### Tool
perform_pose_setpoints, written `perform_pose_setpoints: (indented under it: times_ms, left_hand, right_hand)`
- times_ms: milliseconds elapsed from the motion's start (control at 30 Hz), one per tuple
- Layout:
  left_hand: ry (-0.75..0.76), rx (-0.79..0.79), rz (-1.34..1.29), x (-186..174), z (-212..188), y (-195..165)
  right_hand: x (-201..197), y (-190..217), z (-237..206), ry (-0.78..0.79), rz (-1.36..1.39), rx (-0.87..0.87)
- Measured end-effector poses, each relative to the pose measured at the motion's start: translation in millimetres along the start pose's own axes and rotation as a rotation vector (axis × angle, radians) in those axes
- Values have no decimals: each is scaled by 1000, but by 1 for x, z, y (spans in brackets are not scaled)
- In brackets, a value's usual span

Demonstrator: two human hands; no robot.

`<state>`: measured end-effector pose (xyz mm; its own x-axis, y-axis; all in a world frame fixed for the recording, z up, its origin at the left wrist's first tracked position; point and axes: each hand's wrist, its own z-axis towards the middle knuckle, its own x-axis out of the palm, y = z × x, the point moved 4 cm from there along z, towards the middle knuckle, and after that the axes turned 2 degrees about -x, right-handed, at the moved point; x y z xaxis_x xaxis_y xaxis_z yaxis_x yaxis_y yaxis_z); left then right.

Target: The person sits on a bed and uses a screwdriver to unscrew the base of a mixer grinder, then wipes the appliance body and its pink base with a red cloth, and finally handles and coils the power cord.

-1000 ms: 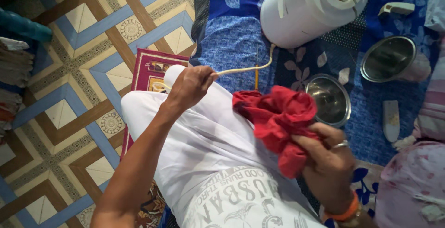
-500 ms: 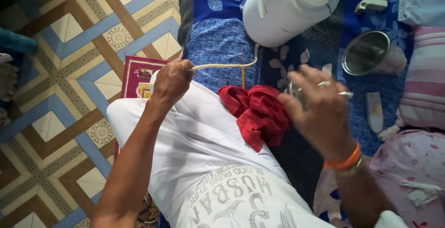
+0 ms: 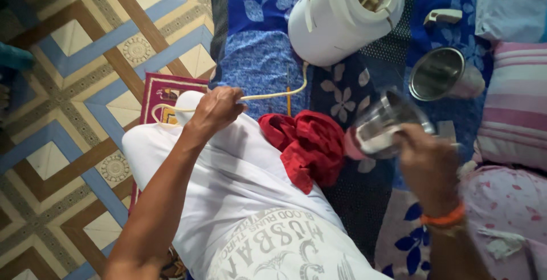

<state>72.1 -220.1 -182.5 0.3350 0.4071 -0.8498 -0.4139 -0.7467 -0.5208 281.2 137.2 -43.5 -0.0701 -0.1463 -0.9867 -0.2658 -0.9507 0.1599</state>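
Cup (image 3: pixel 383 127): a steel one, tilted on its side in the right hand (image 3: pixel 430 163), just right of the red cloth (image 3: pixel 305 146) that lies bunched on the blue flowered sheet (image 3: pixel 256 69). The fingers of that hand are wrapped round the cup's base end, closed on it, and the mouth points up and left. It is blurred, so I cannot tell whether anything is inside.

The left hand (image 3: pixel 215 109) rests on the white-clad knee (image 3: pixel 228 183), fingers (image 3: pixel 231 99) pinched together on a pale cord (image 3: pixel 273 95). The cord runs in a curve up to the white jug (image 3: pixel 342 15), which lies on its side with its open mouth to the right.

To handle the cup well, I judge it wants a firm grip near the base with the rim kept free, turned slowly over the sheet so nothing slips onto the cloth. The cord hand should stay low and steady, so it does not drag the jug.

A second steel cup (image 3: pixel 439 74) lies on its side well right of the jug, mouth towards the camera. A small white clip-like piece (image 3: pixel 444 16) sits above it. As for labels, the white garment carries grey printed lettering with scrollwork near the lower edge. A maroon mat (image 3: pixel 165 95) with a yellow patterned border peeks out beside the knee, on the patterned floor (image 3: pixel 74 46). A pink striped pillow (image 3: pixel 515 103) lies at the far right.
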Motion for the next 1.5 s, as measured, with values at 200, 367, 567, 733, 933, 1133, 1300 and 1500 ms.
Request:
perform_pose_setpoints:
  times_ms: [200,367,567,733,933,1133,1300,1500]
  left_hand:
    - [-437,284,106,2,6,-63]
    - [-59,14,-84,101,31,-103]
    - [-482,-162,113,138,53,-86]
    - [-136,-308,121,142,62,-97]
    - [259,-428,4,147,70,-111]
    - [-21,-578,-525,160,90,-107]
    - [-114,-746,-1479,167,75,-105]
    - [116,-908,-1727,135,22,-98]
  right_hand:
    - [-60,-55,12,-623,-191,-319]
    - [-29,-109,108,-680,-90,-350]
    - [-8,-106,197,-628,-41,-463]
    - [-2,-86,234,-617,-15,-551]
    - [9,-92,251,-541,278,-634]
    - [4,-88,231,-579,107,-744]
    - [-20,-53,212,-621,39,-858]
    - [-50,-10,194,-646,-64,-974]
